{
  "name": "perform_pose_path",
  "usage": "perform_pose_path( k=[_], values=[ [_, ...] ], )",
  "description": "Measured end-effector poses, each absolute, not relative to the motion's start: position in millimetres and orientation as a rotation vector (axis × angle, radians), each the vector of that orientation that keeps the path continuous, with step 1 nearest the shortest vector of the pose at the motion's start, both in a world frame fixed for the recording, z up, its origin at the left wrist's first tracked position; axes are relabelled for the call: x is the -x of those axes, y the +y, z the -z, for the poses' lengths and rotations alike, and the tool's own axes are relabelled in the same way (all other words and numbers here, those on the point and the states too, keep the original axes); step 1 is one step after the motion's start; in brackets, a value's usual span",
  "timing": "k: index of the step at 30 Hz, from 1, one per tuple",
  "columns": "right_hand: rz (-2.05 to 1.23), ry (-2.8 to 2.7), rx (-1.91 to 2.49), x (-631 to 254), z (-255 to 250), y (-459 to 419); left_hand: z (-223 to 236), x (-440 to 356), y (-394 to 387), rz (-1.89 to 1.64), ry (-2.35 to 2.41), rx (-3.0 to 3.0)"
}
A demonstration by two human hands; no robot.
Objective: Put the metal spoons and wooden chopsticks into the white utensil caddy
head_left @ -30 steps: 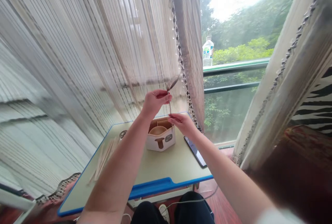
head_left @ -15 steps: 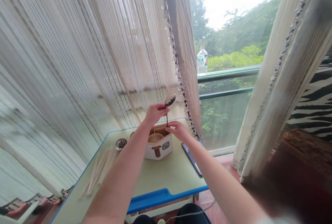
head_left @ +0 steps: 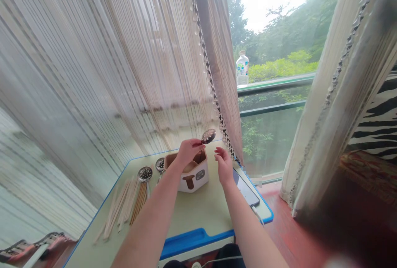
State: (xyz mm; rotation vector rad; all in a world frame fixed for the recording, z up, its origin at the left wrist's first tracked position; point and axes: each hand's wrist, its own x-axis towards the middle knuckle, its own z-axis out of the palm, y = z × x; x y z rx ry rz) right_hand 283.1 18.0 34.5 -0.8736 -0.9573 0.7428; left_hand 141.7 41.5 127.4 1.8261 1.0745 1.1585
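My left hand is closed around the upper handle of a slotted spoon, whose holed bowl points up. The spoon's handle runs down into a white utensil holder with a brown mushroom picture on its front. A rounded tan piece shows inside the holder, partly behind my left arm. To the right of the holder, my right hand is off the spoon, fingers loosely curled and apart, with nothing in it.
Left of the holder lie two more slotted spoons, a nearer one and another, beside pale chopsticks and brown chopsticks. A phone with a cable lies at the table's right. Curtains hang behind; a bottle stands on the window rail.
The slotted spoon has gone down into the holder with my left hand. My right hand has let go of its handle and moved right.
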Motion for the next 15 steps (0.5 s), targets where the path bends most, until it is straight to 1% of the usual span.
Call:
perform_pose_path(
  k=[3,6,9,15],
  values=[
    [-0.689,-0.882,0.884,-281.8,-19.4,19.8,-124.6,-142.9,33.3,-1.136,1.047,-1.839],
    [-0.666,-0.879,0.915,-281.7,-15.1,20.8,-124.7,-144.9,25.8,-1.096,1.022,-1.87],
    [-0.736,-0.821,0.904,-281.7,-15.9,21.2,-123.8,-147.8,20.1,-1.039,0.969,-1.921],
    [-0.836,-0.789,0.86,-278.8,-14.9,20.3,-119.3,-151.6,17.5,-1.055,0.92,-1.994]
  ],
)
